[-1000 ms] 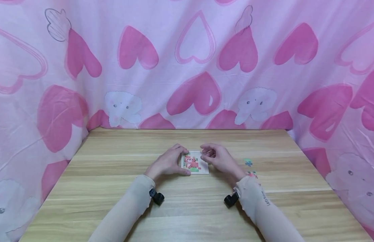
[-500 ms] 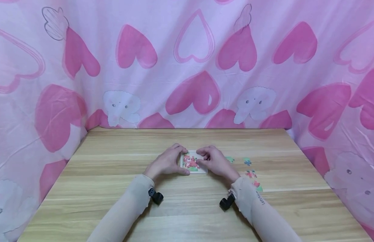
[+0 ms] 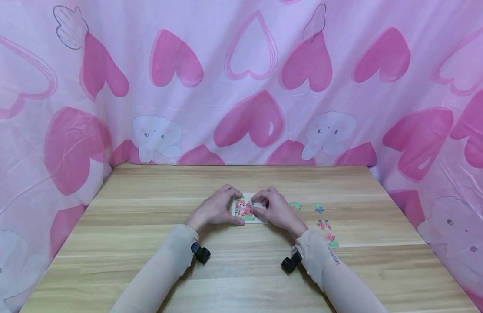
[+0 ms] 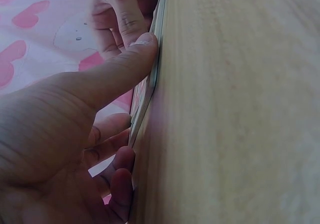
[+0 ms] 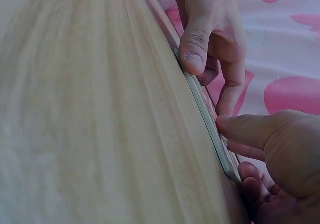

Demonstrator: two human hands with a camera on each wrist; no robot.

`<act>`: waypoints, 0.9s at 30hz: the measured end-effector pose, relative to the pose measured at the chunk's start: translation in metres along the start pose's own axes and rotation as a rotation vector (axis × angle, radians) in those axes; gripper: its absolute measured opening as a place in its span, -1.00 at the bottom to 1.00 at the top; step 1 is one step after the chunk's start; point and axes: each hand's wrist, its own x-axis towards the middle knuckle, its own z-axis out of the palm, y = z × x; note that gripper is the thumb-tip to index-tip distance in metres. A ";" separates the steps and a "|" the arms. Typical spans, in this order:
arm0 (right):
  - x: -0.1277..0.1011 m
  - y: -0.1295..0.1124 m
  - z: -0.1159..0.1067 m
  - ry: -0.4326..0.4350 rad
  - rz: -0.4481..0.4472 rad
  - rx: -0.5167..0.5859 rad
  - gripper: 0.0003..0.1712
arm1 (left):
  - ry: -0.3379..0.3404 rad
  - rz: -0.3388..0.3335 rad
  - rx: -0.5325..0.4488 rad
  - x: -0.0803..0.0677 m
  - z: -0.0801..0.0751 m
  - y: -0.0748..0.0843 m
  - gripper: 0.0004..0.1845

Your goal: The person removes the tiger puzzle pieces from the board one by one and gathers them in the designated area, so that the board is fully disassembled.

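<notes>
A small white puzzle board (image 3: 245,209) with a red and green picture lies flat at the middle of the wooden table (image 3: 241,265). My left hand (image 3: 216,210) grips its left side, thumb on the near edge and fingers on the far edge. The left wrist view shows that thumb (image 4: 131,59) against the thin board (image 4: 156,59). My right hand (image 3: 276,209) covers the board's right part, thumb pressing down on its face and fingers curled at the right edge. In the right wrist view the thumb tip (image 5: 226,124) sits on the board (image 5: 205,114). Whatever lies under it is hidden.
Several loose puzzle pieces lie to the right of the board: a green one (image 3: 295,205), a blue-green one (image 3: 319,208) and red ones (image 3: 323,224) (image 3: 331,238). A pink heart-print cloth (image 3: 241,87) walls in the table at the back and on both sides.
My right hand has moved left and down from just above the board's right side onto the board. That uncovered loose pieces to its right. The left hand has stayed put.
</notes>
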 end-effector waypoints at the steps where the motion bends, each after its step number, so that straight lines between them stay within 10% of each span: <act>1: 0.000 0.000 0.000 -0.001 0.005 -0.002 -0.74 | -0.001 -0.001 -0.001 0.000 0.000 0.000 -0.04; 11: -0.001 -0.002 0.001 -0.019 0.036 -0.012 -0.80 | 0.046 0.019 0.001 0.003 0.004 -0.003 -0.52; 27: 0.000 -0.005 -0.001 -0.063 0.024 -0.010 -0.69 | 0.100 -0.041 0.000 0.004 0.007 0.001 -0.50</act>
